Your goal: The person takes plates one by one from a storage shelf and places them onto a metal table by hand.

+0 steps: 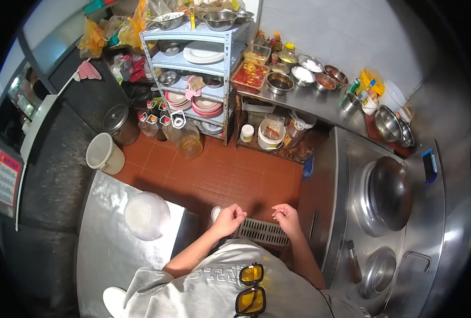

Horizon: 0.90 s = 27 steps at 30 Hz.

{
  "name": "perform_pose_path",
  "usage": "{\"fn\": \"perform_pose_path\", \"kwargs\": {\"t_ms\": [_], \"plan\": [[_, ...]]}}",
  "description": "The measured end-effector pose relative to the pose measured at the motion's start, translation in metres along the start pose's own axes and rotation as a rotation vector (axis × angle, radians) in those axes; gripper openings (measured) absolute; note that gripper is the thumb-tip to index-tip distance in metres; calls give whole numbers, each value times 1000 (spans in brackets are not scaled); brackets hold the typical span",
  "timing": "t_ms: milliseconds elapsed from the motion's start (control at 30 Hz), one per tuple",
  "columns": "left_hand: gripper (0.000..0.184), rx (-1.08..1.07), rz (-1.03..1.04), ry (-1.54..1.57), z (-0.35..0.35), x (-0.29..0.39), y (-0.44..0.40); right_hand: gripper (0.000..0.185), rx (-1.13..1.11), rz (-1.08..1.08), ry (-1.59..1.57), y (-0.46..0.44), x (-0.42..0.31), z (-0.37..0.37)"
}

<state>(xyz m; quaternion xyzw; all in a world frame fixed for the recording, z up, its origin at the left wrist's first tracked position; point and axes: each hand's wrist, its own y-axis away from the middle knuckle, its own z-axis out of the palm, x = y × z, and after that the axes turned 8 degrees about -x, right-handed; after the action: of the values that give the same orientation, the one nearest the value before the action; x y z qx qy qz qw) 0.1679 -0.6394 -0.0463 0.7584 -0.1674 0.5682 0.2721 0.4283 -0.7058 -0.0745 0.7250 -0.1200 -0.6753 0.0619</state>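
Holds left hand (230,220) near left end of floor grate (263,232), with fingers curled together. Bends fingers of right hand (286,219) near right end of floor grate; cannot tell if touching thumb. See pale bowl (147,215) on metal table (100,254), left of floor grate, and dark wok (391,193) to right.
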Motion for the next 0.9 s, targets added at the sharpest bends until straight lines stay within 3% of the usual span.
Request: {"fn": "perform_pose_path", "kwargs": {"t_ms": [400, 600, 900], "plan": [[23, 135, 62, 25, -129, 17, -100, 20, -54, -129, 129, -157, -89, 60], [21, 225, 66, 83, -156, 3, -121, 21, -90, -75, 263, -208, -116, 73], [21, 355, -43, 103, -191, -16, -174, 18, -146, -125, 109, -329, -116, 76]]}}
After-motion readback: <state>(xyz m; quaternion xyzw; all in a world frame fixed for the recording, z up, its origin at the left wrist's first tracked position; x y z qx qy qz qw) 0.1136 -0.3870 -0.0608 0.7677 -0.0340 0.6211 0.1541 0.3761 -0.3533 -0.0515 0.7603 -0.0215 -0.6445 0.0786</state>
